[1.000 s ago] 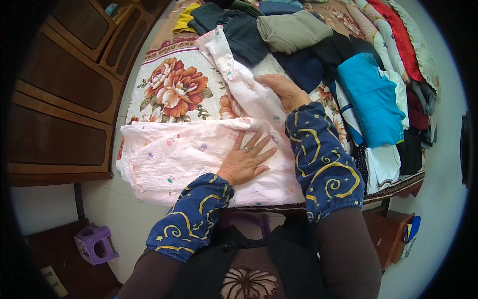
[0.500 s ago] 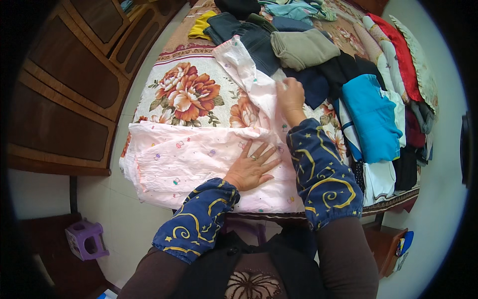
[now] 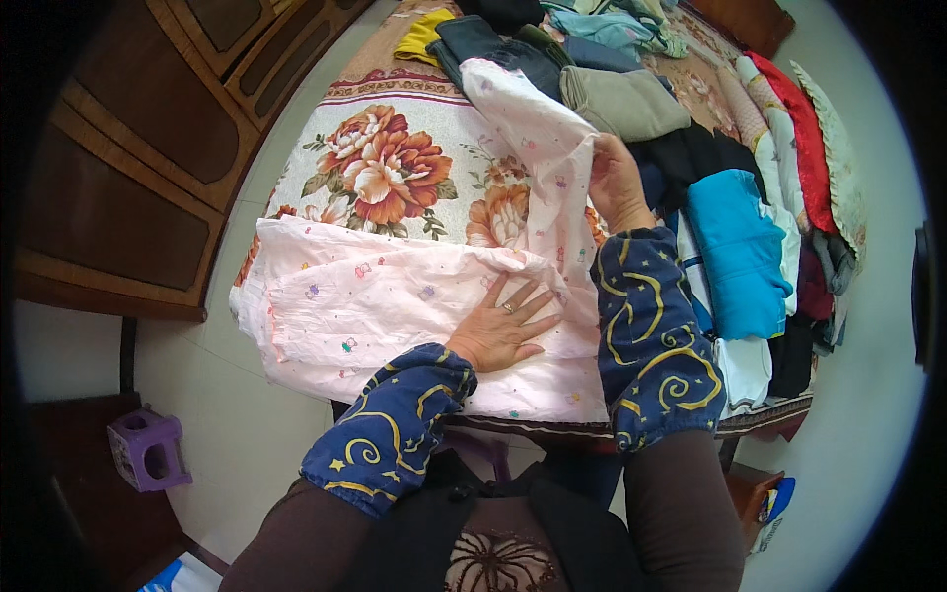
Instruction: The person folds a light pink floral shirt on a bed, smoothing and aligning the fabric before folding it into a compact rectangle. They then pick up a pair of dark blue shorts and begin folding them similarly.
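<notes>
A pale pink garment (image 3: 385, 296) with small coloured prints lies spread on the bed, near its front edge. My left hand (image 3: 505, 326) rests flat on it, fingers spread, a ring on one finger. A long narrow part of the garment, like a sleeve or leg (image 3: 523, 113), runs away from me toward the dark jeans. My right hand (image 3: 618, 176) grips the right edge of that part between thumb and fingers and holds it raised off the bed. Blue sleeve covers with yellow swirls are on both my forearms.
A flowered bedspread (image 3: 385, 163) covers the bed. Beyond lie folded jeans (image 3: 513, 64), beige folded clothing (image 3: 626, 104) and a yellow cloth (image 3: 422, 37). A blue folded garment (image 3: 740, 257) sits on the right. Wooden cabinets (image 3: 118, 227) and a purple stool (image 3: 148, 449) stand left.
My right hand has moved right and slightly nearer, drawing up the edge of the pink garment's long part. The left hand stays pressed flat. The view has shifted slightly.
</notes>
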Demonstrator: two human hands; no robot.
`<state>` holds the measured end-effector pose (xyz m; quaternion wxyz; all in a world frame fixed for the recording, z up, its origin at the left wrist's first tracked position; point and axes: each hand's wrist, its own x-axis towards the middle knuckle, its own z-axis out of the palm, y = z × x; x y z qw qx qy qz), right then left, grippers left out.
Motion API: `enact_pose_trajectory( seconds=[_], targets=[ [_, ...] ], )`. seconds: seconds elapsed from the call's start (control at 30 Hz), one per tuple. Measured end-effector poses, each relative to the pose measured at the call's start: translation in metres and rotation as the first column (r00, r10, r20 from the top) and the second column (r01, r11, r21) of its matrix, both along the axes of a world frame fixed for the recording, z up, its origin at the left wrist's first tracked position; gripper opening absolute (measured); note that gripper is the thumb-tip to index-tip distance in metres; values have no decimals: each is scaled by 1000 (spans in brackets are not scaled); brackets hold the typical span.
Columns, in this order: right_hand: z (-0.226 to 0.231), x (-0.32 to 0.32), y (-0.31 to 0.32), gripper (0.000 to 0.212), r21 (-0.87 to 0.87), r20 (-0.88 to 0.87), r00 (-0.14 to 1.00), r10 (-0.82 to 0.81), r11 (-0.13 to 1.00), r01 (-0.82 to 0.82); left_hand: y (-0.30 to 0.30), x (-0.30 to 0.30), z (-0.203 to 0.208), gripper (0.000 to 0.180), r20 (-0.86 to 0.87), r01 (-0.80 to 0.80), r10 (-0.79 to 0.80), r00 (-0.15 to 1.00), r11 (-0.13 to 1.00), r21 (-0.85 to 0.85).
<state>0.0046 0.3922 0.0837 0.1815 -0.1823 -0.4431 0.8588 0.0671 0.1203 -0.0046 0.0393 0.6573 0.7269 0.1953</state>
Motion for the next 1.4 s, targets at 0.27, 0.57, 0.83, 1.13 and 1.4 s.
enact_pose_trajectory(
  seconds=[0.27,0.57,0.83,1.13,1.4],
  targets=[
    [63,25,-11,23,-165,-311,942,129,968,-187,3,1,-4,55,-16,7,-6,1000,1000,16],
    [71,28,0,25,47,-273,957,94,995,-84,1,2,-3,56,-52,2,-2,999,1000,-10],
    [-11,73,23,49,729,244,946,-215,683,-33,1,3,6,54,-52,-14,10,999,997,-77],
    [-63,188,-28,25,860,495,725,-479,148,-489,9,8,10,55,-114,-44,34,993,995,-86],
    [-82,198,-20,16,888,313,566,-763,23,-459,15,21,16,58,-99,-84,72,992,989,-124]
  ],
)
